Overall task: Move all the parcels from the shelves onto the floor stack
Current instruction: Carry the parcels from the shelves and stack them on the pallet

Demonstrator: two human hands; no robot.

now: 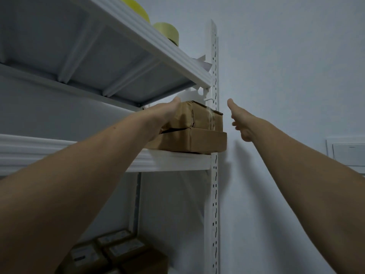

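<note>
— How much is left on the shelves?

— Two brown cardboard parcels are not yet moved. The taped upper brown cardboard parcel (205,115) lies on the flatter lower brown cardboard parcel (197,142), between the two hands, on the white metal middle shelf (177,161).

— And the hands?

— The person's left hand (166,115) presses against the upper parcel's left end, thumb by its top edge; its fingers are hidden, so whether it grips cannot be told. The right hand (242,125) hangs spread and holds nothing, just right of the parcels, past the white slotted upright (214,175), touching neither.

— What is already done?

— Far below both hands, a group of labelled brown parcels (118,252) lies low down, likely the floor stack. Above the hands only yellow tape rolls (167,31) show. So the task looks well advanced, with this pair to lift; shelves outside the view cannot be judged.
</note>
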